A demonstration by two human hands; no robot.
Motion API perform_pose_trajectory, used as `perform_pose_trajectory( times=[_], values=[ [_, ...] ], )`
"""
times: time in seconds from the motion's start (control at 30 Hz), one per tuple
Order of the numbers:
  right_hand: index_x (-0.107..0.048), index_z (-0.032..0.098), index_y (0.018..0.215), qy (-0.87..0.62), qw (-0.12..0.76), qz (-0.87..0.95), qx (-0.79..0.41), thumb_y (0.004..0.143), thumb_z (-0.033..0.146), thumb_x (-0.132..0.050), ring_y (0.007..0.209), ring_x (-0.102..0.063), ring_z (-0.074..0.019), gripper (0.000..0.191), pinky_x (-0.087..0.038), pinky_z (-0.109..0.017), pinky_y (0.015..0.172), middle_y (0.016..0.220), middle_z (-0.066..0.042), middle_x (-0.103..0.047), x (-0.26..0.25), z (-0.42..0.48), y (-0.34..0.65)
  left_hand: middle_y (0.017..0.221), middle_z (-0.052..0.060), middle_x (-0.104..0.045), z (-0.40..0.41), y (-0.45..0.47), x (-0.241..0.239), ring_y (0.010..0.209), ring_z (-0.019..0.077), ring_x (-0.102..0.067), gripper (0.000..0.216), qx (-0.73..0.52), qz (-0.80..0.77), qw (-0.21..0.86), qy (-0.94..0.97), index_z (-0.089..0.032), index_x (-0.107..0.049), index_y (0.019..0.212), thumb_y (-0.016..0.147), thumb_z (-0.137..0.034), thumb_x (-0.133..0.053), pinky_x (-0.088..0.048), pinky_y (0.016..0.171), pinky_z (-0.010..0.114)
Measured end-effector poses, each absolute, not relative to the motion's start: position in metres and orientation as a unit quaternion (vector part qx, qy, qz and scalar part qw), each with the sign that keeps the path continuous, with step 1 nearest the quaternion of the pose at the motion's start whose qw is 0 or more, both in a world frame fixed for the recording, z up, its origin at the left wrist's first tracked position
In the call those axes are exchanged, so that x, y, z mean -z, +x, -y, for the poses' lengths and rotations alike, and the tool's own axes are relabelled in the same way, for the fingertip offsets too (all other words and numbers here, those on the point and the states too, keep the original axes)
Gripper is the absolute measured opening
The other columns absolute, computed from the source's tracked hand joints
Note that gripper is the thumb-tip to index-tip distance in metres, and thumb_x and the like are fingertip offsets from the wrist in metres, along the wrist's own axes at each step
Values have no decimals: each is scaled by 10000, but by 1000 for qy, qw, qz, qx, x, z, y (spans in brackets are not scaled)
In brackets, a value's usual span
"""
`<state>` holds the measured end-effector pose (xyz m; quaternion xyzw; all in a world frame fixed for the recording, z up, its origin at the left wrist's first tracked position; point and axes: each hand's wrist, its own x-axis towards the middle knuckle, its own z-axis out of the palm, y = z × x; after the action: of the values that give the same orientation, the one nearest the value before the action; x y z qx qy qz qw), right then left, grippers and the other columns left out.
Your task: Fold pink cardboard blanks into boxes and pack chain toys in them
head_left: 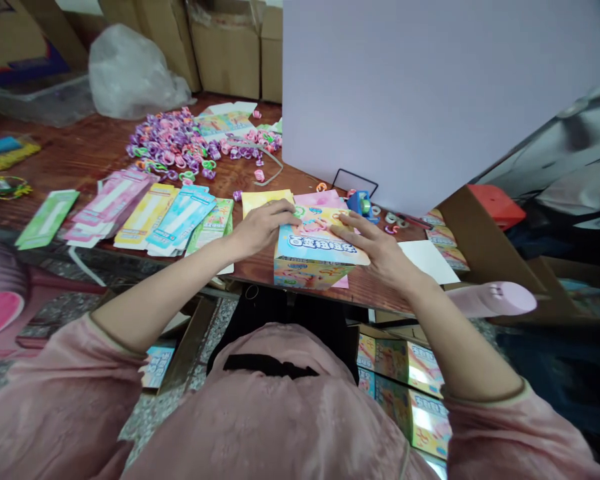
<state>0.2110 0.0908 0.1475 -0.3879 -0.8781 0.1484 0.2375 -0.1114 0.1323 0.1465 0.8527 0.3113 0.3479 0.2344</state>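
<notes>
On the wooden table (pixel 97 150), a white board (pixel 405 100) stands upright beyond the right hand (pixel 380 250). Past the left hand (pixel 263 227), flat printed cards (pixel 145 217) lie overlapped in colour groups, seemingly to keep each kind within reach, and plastic rings (pixel 167 143) lie heaped farther off. A printed box (pixel 313 257) sits between the hands, which seem to steady it from above: both are open, fingers spread on its top, neither closed around it.

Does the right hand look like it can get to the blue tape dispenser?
Probably yes. The right hand rests on the printed box, and the blue tape dispenser sits just past its fingers. Only a few small rings lie nearby, so the way looks free.
</notes>
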Motion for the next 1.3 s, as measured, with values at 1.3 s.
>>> perform_pose_trajectory(
  times=[1.3],
  values=[
    [-339,378,1643,-376,188,904,-76,1028,581,-491,1629,-173,-368,666,-271,-675,1281,1761,-29,-209,-147,-64,198,1398,91,-618,-95,-119,-141,1385,318,-557,393,-309,-314,224,869,-321,-766,1191,857,-527,-778,-478,1163,505]
  ],
)
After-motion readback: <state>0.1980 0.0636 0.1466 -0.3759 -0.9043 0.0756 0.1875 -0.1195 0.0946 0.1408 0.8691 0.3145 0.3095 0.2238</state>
